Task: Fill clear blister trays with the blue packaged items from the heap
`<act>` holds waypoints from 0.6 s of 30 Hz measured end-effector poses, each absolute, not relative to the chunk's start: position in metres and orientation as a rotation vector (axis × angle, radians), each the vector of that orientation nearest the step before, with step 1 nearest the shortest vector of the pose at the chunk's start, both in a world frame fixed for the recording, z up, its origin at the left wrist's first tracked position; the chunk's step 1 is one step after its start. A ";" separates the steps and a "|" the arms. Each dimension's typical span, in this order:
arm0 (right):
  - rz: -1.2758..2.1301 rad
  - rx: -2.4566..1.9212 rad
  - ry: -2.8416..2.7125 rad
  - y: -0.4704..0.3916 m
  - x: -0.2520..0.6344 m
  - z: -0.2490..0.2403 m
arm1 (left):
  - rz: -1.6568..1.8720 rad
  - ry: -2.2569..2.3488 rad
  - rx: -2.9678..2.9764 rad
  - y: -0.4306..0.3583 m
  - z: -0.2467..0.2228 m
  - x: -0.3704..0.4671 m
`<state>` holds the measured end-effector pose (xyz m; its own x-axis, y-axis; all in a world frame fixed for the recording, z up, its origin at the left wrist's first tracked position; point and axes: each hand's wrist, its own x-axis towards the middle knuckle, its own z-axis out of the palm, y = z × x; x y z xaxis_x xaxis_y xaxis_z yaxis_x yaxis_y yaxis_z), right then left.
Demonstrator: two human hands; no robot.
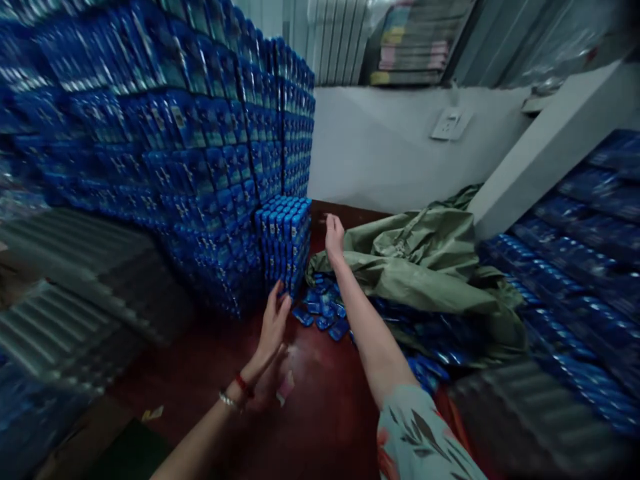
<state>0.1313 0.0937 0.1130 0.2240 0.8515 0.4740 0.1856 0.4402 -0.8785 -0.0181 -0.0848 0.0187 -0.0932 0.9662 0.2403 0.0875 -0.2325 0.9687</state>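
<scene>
Your left hand, at seven o'clock, hides a bit of the short blue stack's foot. Your right sleeve is cut off at five, the tall blue stack, blurred, at ten.

Blue containers, stacked in layers

The left hand and, farther off, the right hand are stretched out near a low blue stack. Loose blue packs are strewn beside it, partly covered at right by green sheeting.
</scene>
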 end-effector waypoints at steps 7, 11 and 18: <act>0.273 -1.486 -1.485 -0.048 0.182 -0.019 | 0.939 1.231 2.026 -0.086 -0.084 -0.001; -0.003 -1.727 -1.366 -0.073 0.234 -0.032 | 0.797 1.430 2.201 -0.027 -0.080 0.032; -0.099 -2.087 -1.368 -0.060 0.320 0.000 | 0.597 1.667 2.247 -0.013 -0.078 0.080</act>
